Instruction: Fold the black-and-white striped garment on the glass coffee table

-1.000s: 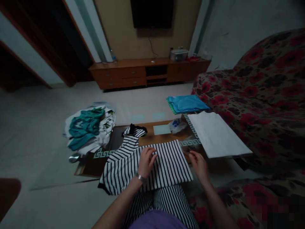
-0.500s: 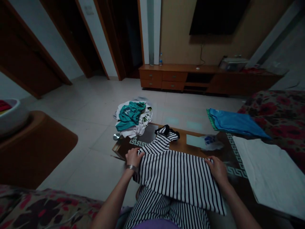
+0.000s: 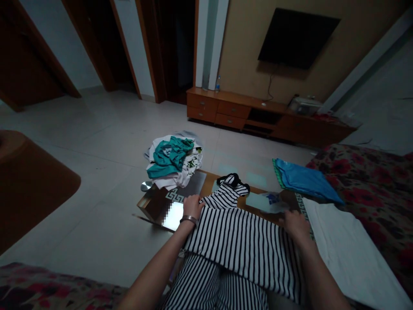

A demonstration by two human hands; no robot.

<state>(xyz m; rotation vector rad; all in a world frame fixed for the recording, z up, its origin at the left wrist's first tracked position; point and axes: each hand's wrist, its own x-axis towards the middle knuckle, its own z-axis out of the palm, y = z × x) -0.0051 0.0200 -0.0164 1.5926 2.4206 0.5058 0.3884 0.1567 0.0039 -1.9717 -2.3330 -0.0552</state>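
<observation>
A black-and-white striped shirt (image 3: 238,241) with black trim lies spread over the near side of the coffee table and my lap. Its narrower black-edged end (image 3: 227,191) points away from me on the tabletop. My left hand (image 3: 192,208), with a bracelet at the wrist, is closed on the shirt's upper left edge. At the upper right corner, the fingers of my right hand (image 3: 295,226) pinch the fabric. Striped trousers (image 3: 196,280) show on my legs underneath. Beside my left hand is a bright, partly pixelated rectangle (image 3: 174,215).
A heap of clothes (image 3: 174,159) with a teal top piece sits on the table's far left. To the right lie a folded blue garment (image 3: 305,178), a white garment (image 3: 351,245) and a clear plastic bag (image 3: 274,202). Flowered sofas (image 3: 348,168) flank the table (image 3: 148,206).
My view has tilted and shifted, and the white basin at left has left it. Both hands stay on the striped shirt. The bright rectangle now shows beside my left hand.
</observation>
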